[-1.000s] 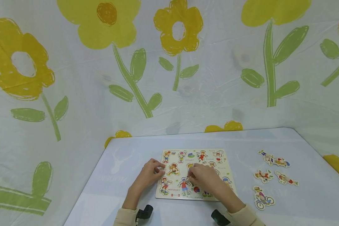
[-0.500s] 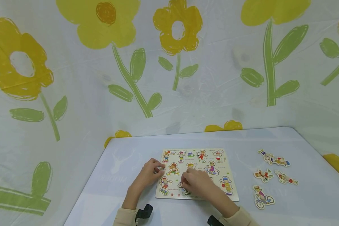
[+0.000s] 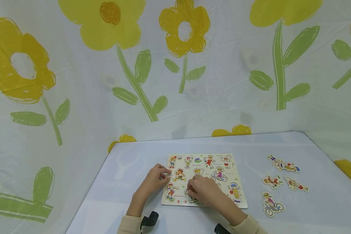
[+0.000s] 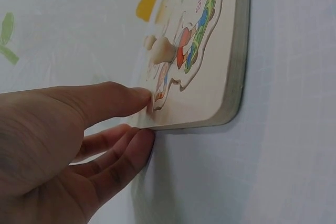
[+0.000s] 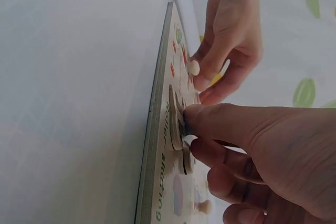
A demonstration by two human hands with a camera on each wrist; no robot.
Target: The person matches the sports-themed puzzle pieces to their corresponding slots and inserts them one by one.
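Note:
A cream wooden peg puzzle board (image 3: pixel 190 177) with sports figures lies on the table. At its left edge my left hand (image 3: pixel 153 180) holds it, thumb on top and fingers against the side, as the left wrist view shows. My right hand (image 3: pixel 206 190) pinches a wooden figure piece (image 5: pixel 176 124) over the lower middle of the board, beside the printed words "Roller skating". That piece sits slightly raised and tilted off the board in the right wrist view. Its knob and much of its picture are hidden by my fingers. A skateboard figure (image 3: pixel 170 192) lies left of it.
Several loose figure pieces lie right of the board, among them a cyclist (image 3: pixel 271 204), a red-clad figure (image 3: pixel 272 182) and a long slim figure (image 3: pixel 296 184). Two pieces touch or overlap at the back (image 3: pixel 283 164). A flower-printed curtain (image 3: pixel 210 107) hangs behind the white table (image 3: pixel 128 195).
My right hand has moved left and slightly down across the board with the piece, uncovering the bicycle figure and a blue-capped figure. During the last half second it barely moves. My left hand stays put.

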